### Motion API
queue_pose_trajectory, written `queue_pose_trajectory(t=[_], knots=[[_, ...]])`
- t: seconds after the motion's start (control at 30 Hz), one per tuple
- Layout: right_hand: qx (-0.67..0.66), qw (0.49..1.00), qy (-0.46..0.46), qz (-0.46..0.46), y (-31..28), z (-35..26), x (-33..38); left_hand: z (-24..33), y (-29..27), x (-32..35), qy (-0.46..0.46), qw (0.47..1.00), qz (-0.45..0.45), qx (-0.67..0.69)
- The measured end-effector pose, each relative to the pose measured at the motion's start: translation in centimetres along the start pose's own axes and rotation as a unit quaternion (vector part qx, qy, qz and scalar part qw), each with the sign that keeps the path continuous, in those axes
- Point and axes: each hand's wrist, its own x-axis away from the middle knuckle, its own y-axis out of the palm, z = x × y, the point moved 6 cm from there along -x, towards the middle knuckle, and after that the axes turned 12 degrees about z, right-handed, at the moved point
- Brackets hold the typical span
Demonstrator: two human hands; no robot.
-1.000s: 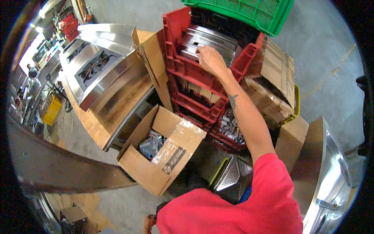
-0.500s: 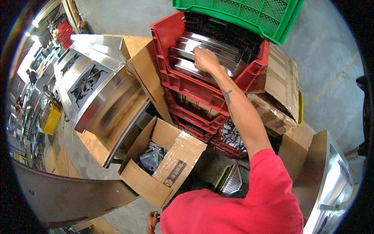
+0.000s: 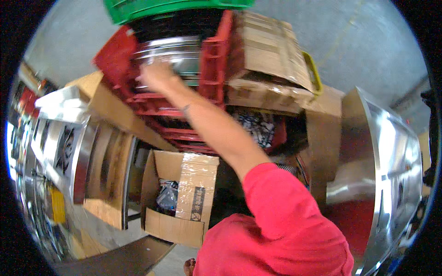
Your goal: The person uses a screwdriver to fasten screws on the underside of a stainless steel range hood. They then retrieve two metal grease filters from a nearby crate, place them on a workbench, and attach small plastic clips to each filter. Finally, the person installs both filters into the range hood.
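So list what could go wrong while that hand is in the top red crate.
The hand rests on shiny metal trays in the top red crate, with a green crate overhanging them, so pulling a tray out might snag on it. The red crates look stacked several high beside worn cardboard boxes; a hard tug could shift the pile. An open carton sits below, so a dropped tray might land in it.

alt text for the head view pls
A person's right hand reaches into the top red crate of a stack, onto shiny metal parts. An open cardboard box sits on the floor below, with steel appliances on both sides.
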Motion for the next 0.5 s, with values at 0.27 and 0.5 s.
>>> queue_pose_trajectory(t=[0.27,0.5], knots=[[-0.098,0.972,-0.059,0.203,-4.5,-6.8,5.5,2.0,-3.5,-2.5,0.004,0.997,-0.004,-0.075],[-0.288,0.94,0.056,-0.173,7.8,-5.4,37.6,3.5,-1.5,-3.9,0.023,0.997,-0.061,0.03]])
